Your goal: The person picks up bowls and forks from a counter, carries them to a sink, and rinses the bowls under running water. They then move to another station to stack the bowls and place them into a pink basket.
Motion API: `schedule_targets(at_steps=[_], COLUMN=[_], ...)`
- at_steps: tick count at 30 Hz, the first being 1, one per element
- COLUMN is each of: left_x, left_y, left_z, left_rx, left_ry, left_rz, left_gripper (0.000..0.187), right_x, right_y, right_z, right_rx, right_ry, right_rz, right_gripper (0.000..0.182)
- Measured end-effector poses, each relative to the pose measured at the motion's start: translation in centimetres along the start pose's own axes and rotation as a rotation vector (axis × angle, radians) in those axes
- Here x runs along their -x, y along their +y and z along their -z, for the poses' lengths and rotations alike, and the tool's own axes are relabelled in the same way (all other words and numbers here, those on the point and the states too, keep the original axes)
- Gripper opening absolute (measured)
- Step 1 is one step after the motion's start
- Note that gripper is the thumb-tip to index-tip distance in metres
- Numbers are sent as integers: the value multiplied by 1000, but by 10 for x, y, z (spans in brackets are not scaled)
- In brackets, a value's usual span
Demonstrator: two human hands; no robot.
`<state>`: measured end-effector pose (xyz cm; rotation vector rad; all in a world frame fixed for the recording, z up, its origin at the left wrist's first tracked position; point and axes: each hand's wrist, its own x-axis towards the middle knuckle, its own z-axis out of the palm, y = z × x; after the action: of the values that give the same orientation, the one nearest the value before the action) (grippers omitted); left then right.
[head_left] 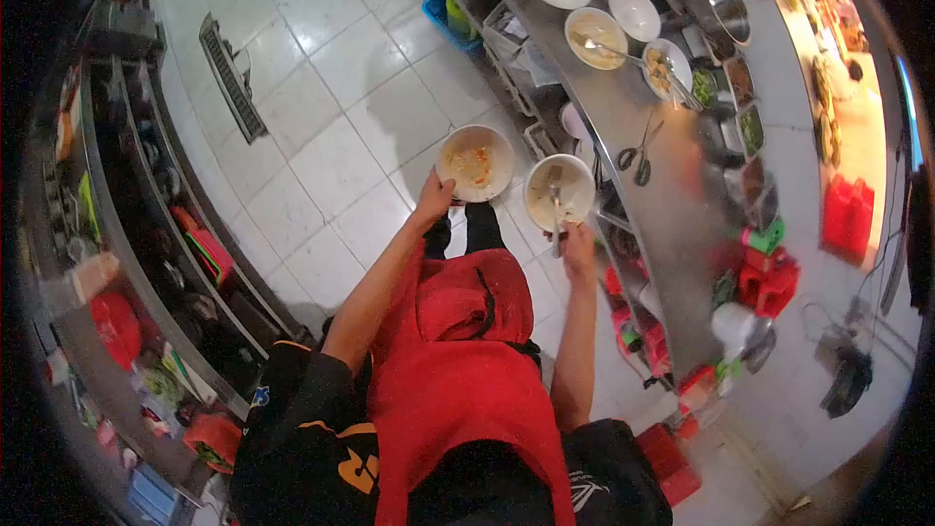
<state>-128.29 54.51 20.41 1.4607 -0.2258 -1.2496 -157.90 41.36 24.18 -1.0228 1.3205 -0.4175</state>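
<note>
My left hand (435,197) grips the rim of a white bowl (476,164) with orange-red food residue inside. In my right hand (577,240) is a second white bowl (560,192), held at its near edge. A metal fork (554,185) lies in that bowl, its handle reaching over the rim to my fingers. The two bowls are side by side above the floor, a small gap between them. My fingertips are partly hidden by the bowls.
Right of me runs a steel counter (648,224) with several white bowls, scissors (635,161), and metal ingredient containers (751,127). Shelving (146,234) stands on the left. A floor drain (232,78) lies in the tiled floor. Red bins (668,464) are at the lower right.
</note>
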Motion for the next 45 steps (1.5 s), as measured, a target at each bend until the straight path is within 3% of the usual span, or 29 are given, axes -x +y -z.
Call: schedule_targets(at_steps=[3, 5, 7, 8, 11, 14, 16, 18, 23, 26, 27, 31, 39, 41, 43, 45], left_x=[12, 10, 22, 27, 39, 29, 18, 10, -22, -39, -46, -76, -110, -129, -153, -161], left_y=[-48, -87, -88, -89, -132, -163, -204, -190, -218, -194, -190, -199, -180, -181, -186, -182], left_z=[32, 56, 69, 75, 100, 107, 113, 107, 82, 58, 49, 27, -56, -86, -120, -147], left_rx=[-54, 87, 108, -2, -71, -80, 75, -129, 4, -207, -140, -79, -165, -307, -413, -516], left_ry=[130, 119, 177, 254, 269, 264, 194, 125, -15, -43, -86, -181, -165, -177, -188, -203], left_rz=[-76, 91, 120, 39, 81, 147, 99, 115, 176, 139, 177, 243, 62, -126, -195, -260], left_gripper=[47, 48, 49, 49, 51, 52, 52, 51, 50, 51, 51, 52, 45, 47, 48, 49], right_x=[23, 23, 14, 9, 8, -10, -22, -30, -52, -71, -79, -103, -72, -47, -21, -1], right_y=[5, 23, 43, 54, 84, 105, 121, 131, 148, 153, 154, 167, 189, 198, 205, 201], right_z=[-42, -57, -62, -64, -61, -63, -62, -57, -28, 9, 20, 60, 101, 99, 96, 93], right_rx=[-88, -88, -96, -105, -43, -38, -19, -68, -214, -307, -306, -318, -433, -393, -387, -316], right_ry=[-61, -74, -83, -83, -80, 4, 47, 123, 236, 215, 223, 425, 447, 495, 477, 519], right_rz=[-69, -143, -225, -263, -385, -335, -337, -317, -329, -196, -196, -127, -135, -157, -133, -252], right_gripper=[20, 21, 23, 21, 16, 12, 13, 17, 15, 18, 18, 19, 18, 17, 17, 12])
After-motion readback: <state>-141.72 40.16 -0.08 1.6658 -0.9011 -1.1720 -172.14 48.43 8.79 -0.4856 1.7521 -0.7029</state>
